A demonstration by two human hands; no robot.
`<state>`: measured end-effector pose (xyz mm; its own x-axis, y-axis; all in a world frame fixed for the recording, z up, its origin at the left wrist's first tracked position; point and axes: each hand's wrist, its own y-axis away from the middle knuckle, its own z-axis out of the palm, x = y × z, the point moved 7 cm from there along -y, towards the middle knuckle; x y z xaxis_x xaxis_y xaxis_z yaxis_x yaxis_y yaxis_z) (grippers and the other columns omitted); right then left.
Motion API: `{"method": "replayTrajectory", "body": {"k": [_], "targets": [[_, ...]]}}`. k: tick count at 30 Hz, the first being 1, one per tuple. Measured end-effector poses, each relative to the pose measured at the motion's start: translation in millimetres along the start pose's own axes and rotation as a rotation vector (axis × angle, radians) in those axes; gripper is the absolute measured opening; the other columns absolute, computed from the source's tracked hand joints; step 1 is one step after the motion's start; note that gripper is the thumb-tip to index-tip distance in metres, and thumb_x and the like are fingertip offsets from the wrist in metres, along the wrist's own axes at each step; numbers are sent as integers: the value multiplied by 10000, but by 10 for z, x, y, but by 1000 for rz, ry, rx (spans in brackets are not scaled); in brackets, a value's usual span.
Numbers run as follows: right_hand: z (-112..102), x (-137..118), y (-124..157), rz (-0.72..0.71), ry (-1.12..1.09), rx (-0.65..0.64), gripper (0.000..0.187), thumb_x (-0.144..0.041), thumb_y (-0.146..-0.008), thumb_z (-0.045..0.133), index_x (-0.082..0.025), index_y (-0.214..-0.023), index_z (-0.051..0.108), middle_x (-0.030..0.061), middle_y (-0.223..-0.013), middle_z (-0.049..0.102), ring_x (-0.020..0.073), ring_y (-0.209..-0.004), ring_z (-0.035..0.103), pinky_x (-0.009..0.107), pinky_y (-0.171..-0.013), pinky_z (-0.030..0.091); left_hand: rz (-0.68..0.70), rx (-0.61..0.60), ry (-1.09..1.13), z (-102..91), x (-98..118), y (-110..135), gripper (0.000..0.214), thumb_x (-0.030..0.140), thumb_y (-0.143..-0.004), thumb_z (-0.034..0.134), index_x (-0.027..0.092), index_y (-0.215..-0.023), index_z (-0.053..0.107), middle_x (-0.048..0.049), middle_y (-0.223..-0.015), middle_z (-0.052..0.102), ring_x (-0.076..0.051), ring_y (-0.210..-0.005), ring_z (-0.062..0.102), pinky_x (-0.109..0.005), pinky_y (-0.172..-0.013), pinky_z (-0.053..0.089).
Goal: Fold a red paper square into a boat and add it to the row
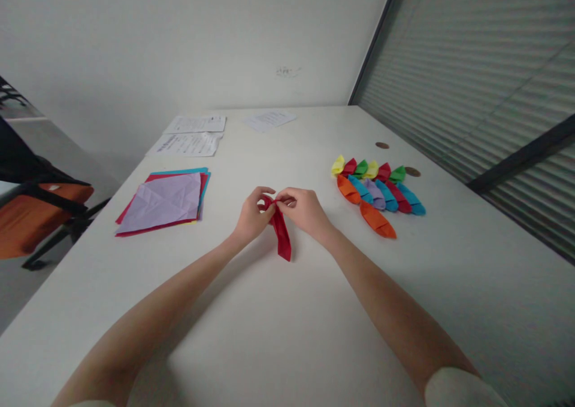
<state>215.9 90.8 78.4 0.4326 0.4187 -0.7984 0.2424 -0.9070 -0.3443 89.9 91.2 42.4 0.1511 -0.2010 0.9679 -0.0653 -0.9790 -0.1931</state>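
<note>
Both my hands meet over the middle of the white table, pinching a strip of folded red paper (282,238). My left hand (252,216) grips its upper part from the left, thumb and fingers closed. From the other side, the fingertips of my right hand (304,208) pinch the same top end. The strip's pointed lower end hangs down toward me. Fingers cover part of the upper fold. Right of my hands lie several folded paper pieces, among them an orange one (377,220) nearest me, a purple one (374,194) and a yellow one (338,166).
A stack of coloured paper sheets, purple on top (162,200), lies on the table (278,335) at left. Printed papers (191,143) are farther back. Window blinds (471,78) flank the right edge; an orange chair (42,215) stands beyond the left edge.
</note>
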Motion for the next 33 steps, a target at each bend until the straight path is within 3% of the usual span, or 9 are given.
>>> {"method": "replayTrajectory", "body": {"k": [6,12,17,24,33], "targets": [[9,-10,15,18,12,3,214,-22,-747,546,-193,-822,650,-9,-737,691,115,-657,650,221,-634,510,17,-5,18,23,-1,7,176,203,-772,605,180,-940,560,6,-786,596,-108,-651,612,-216,-543,553],[38,-3,13,17,9,-1,235,-22,-741,543,-191,-851,664,-5,-757,689,119,-690,642,228,-657,503,-135,2,93,34,-48,16,147,196,-791,574,178,-933,541,15,-766,583,-98,-576,587,-185,-433,512],[30,2,3,10,9,-9,187,-51,-763,574,-187,-791,700,17,-795,712,127,-709,654,243,-676,512,-190,-19,139,49,-42,23,228,186,-783,597,185,-997,519,9,-798,592,-103,-607,609,-195,-451,537],[-135,20,-15,-19,82,145,141,-82,-772,609,-196,-772,692,20,-796,719,132,-688,659,253,-686,525,-123,106,253,-4,7,73,477,154,-652,702,217,-1049,447,-4,-983,533,-126,-766,632,-314,-590,618],[-201,13,-18,-4,-8,230,85,-133,-776,606,-196,-760,661,13,-754,715,141,-668,658,259,-668,528,24,104,198,-11,32,50,309,272,-687,722,184,-877,494,-23,-900,594,-152,-788,642,-305,-639,601]]}}
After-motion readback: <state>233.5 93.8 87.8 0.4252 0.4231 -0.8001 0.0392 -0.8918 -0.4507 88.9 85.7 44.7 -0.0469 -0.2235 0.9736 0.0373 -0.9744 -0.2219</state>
